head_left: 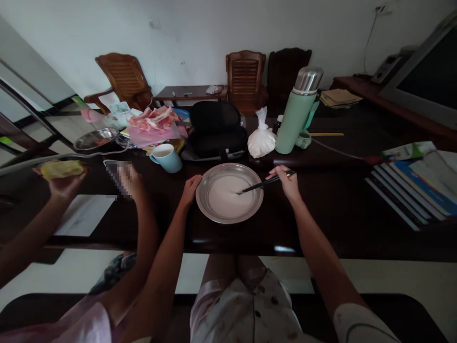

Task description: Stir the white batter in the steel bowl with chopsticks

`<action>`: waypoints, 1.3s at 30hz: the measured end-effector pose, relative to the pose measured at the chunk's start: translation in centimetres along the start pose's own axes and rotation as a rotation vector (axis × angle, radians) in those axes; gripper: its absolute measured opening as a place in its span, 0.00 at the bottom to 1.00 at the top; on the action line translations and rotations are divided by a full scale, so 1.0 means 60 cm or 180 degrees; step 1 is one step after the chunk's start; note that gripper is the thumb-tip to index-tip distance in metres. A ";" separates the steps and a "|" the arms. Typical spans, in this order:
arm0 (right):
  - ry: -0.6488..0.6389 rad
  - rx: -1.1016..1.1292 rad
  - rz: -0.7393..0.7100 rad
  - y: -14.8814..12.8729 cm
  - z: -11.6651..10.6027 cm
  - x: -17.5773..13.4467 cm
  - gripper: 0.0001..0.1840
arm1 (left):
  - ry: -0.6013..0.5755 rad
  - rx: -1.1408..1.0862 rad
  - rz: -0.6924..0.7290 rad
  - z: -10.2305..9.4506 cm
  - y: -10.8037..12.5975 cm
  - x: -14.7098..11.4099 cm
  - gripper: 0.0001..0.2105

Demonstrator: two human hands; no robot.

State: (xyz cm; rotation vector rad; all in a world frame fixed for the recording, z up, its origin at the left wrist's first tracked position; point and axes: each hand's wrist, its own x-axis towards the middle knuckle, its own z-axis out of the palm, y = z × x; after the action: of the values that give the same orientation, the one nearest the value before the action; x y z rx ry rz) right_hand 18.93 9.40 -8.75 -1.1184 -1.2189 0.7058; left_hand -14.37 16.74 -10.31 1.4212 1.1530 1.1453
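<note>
Left hand (191, 189): fingers curled, gripping metal bowl (202, 196) by its left rim.
Right hand (286, 181): fingers closed around black chopsticks (259, 184), tips in pale liquid (223, 197).
Metal bowl: on table (332, 209), between both hands.

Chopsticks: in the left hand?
No, the right hand holds the black chopsticks, their tips at the whitish mixture in the metal bowl; the left hand touches the bowl's side.

I see: pale-green cylindrical metal-capped flask (295, 121) | light-blue handled mug (169, 160) | slatted brown wooden chair (245, 71) | open black case (217, 125)
</note>
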 end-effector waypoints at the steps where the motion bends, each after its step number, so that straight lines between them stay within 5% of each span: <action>1: -0.0045 0.0048 0.0031 -0.001 0.001 -0.001 0.22 | 0.0002 -0.0005 -0.0007 0.000 0.001 0.000 0.21; 6: -0.0629 -0.0055 -0.0069 0.001 0.028 -0.011 0.22 | -0.0009 -0.0009 0.0037 -0.001 0.000 0.001 0.20; 13: 0.0001 -0.0054 -0.0007 -0.002 0.010 -0.003 0.21 | -0.0038 -0.0053 0.0020 0.000 -0.001 -0.001 0.22; 21: -0.0596 -0.0464 -0.0281 -0.003 0.035 -0.014 0.22 | -0.0009 -0.0046 -0.0039 0.002 0.003 -0.002 0.21; 28: 0.0078 -0.0122 -0.0037 0.001 0.011 -0.002 0.21 | -0.0010 -0.0011 0.0021 0.001 0.004 -0.003 0.21; 31: -0.0084 0.0046 0.0111 0.001 0.012 -0.005 0.23 | -0.0027 -0.0012 0.0003 0.000 0.002 -0.003 0.22; 36: -0.0597 -0.0256 -0.0122 0.001 0.028 -0.011 0.21 | 0.0565 0.0033 0.0474 0.000 -0.008 -0.004 0.18; 39: -0.0377 -0.0448 -0.0269 0.000 0.022 -0.006 0.21 | 0.0962 0.0137 0.0899 0.004 0.008 -0.011 0.13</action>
State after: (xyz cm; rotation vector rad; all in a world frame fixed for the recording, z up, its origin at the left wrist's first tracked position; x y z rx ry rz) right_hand 17.55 9.44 -8.93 -1.1459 -1.4262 0.6368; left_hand -14.14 15.99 -9.91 1.5133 1.2138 1.5846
